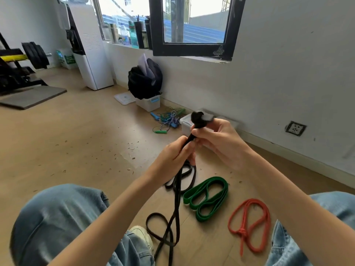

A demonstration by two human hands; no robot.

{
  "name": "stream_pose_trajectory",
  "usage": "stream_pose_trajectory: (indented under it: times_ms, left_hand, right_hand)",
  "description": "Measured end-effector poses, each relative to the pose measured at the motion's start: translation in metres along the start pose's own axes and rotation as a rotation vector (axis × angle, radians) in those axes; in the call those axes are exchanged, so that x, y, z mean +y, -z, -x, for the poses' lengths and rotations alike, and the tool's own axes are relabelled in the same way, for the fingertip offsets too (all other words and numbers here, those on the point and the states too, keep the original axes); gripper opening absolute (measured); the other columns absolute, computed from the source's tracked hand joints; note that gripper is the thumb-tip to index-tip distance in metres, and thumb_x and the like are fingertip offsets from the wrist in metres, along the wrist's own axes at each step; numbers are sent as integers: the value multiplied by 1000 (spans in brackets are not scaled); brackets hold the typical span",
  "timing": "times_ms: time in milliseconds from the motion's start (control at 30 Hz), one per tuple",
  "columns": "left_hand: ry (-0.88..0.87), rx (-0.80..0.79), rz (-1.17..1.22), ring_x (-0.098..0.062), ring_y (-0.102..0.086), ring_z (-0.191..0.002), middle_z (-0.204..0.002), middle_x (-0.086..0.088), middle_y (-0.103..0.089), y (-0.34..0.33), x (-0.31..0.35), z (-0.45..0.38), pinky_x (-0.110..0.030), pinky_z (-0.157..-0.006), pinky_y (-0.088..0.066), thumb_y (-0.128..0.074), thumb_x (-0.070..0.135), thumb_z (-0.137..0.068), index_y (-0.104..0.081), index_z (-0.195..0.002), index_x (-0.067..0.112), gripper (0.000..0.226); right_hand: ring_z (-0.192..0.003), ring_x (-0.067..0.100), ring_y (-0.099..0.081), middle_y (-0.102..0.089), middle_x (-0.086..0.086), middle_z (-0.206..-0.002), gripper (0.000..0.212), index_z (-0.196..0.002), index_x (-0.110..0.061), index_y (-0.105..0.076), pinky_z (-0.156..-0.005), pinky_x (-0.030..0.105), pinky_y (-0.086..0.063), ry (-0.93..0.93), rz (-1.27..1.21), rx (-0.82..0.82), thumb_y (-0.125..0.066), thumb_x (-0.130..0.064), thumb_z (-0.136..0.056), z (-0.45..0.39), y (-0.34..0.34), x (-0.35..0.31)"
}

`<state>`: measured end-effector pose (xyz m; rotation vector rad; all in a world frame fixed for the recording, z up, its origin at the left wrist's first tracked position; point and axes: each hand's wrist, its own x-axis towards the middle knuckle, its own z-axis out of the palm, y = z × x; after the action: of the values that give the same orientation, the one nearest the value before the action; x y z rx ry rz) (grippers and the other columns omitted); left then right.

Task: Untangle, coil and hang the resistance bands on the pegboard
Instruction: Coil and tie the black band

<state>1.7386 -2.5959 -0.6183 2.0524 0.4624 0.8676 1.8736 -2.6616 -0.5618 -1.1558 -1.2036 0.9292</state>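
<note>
Hands grip knotted black band; bin bears backpack.

Both hands, left and right, grip the knotted black band.

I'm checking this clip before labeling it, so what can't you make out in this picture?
- Head view: the pegboard is not in frame.
- The black band runs off the bottom edge; its length is unknown.
- The knot's structure is hidden by the right hand.
- The left hand covers the strands it grips.
</note>
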Motion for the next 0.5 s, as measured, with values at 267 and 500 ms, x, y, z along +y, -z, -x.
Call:
stream_pose_trajectory:
  times_ms: [267, 500]
  left_hand:
    - [374, 32, 222, 1, -36, -40, -59, 2, -36, 22, -10, 13, -13, -42, -37, -32, 16, -99, -43, -70, 11, 31]
    - [15, -471, -388, 9, -42, -48, -59, 17, -44, 31, 31, -30, -16, -52, -34, -46, 19, -96, -49, -75, 15, 22]
  right_hand:
    - [-75, 14, -68, -62, 11, -97, 27, -107, -2, -56, -66, 22, -57, -316, -249, 261, -64, -2, -81, -2, 39, 41]
    - [-118, 7, -46, -51, -2, -129, 65, -131, -16, -48, -103, 30, -37, -94, 566, -351, -72, -32, -73, 5, 36, 31]
